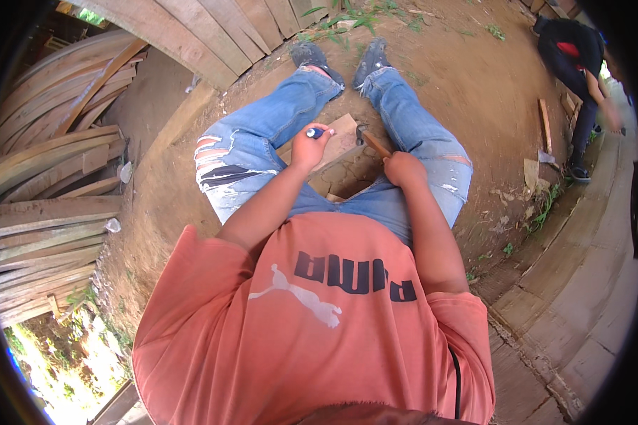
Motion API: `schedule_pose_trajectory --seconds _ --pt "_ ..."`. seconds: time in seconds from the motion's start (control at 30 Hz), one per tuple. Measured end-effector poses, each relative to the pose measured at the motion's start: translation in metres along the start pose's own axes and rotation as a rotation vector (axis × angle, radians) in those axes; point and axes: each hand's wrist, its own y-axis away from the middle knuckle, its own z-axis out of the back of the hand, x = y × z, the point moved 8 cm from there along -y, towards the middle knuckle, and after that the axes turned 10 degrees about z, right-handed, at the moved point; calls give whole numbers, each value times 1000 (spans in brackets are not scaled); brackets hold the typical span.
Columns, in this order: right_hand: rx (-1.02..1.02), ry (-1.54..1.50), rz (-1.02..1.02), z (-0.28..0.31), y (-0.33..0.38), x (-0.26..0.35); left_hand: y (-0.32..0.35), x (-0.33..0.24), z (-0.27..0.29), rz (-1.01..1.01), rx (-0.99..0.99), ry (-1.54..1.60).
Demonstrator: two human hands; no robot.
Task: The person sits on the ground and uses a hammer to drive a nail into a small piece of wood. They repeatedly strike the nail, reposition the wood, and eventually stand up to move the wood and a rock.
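Between my spread legs lies a squared block of wood (349,131), pale brown on top. My left hand (308,149) is closed around a short tool with a dark blue handle (315,132), over the block's left side. The tool's working end is hidden, so its exact kind does not show. From the right, my right hand (405,170) grips the wooden handle of a hammer (377,146). Its dark metal head is beside the block's right edge, a short way from the left hand; whether it touches the wood is unclear.
Stacked boards (49,156) line the left side, and a plank wall (205,32) stands ahead. A bent-over person (571,60) in dark clothes is at the far right, beside long planks (581,262). A loose stick (545,126) lies on the bare earth.
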Motion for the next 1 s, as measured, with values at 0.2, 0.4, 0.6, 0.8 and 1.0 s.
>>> schedule_pose_trajectory --seconds 0.2,0.4,0.6,0.8,1.0 --pt "-5 92 30 3 0 15 -11 20 -11 -37 91 5" --pt "-95 199 162 4 15 58 -14 13 -5 -92 75 -4" --pt "-281 -57 246 32 25 72 -19 8 19 -31 19 -69" --pt "-116 -963 190 50 39 72 -25 16 7 1 69 -20" --pt "-93 -1367 220 39 16 48 -33 44 -6 -37 196 113"
